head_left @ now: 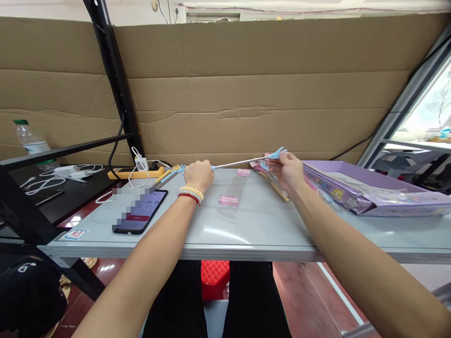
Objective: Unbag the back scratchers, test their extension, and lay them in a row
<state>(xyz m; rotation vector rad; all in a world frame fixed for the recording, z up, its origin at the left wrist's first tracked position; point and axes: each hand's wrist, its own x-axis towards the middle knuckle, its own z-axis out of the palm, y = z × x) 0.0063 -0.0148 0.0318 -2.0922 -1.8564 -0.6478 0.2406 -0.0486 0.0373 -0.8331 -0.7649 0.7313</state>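
My left hand (198,174) is closed in a fist round the handle end of a thin telescopic metal rod (235,164) with a light blue claw head. My right hand (286,170) pinches the blue claw end (278,153) above the grey table (260,230). The rod stretches almost level between both hands. A clear narrow plastic sleeve with a pink label (230,197) lies flat on the table between my forearms. More rods with yellow and blue ends (169,174) lie to the left of my left hand.
A phone (141,212) lies at the table's left. A yellow power strip (136,172) with white chargers sits behind it. A purple box (355,190) with packaged items stands at the right. Cardboard lines the back wall. A water bottle (30,140) stands on a black shelf.
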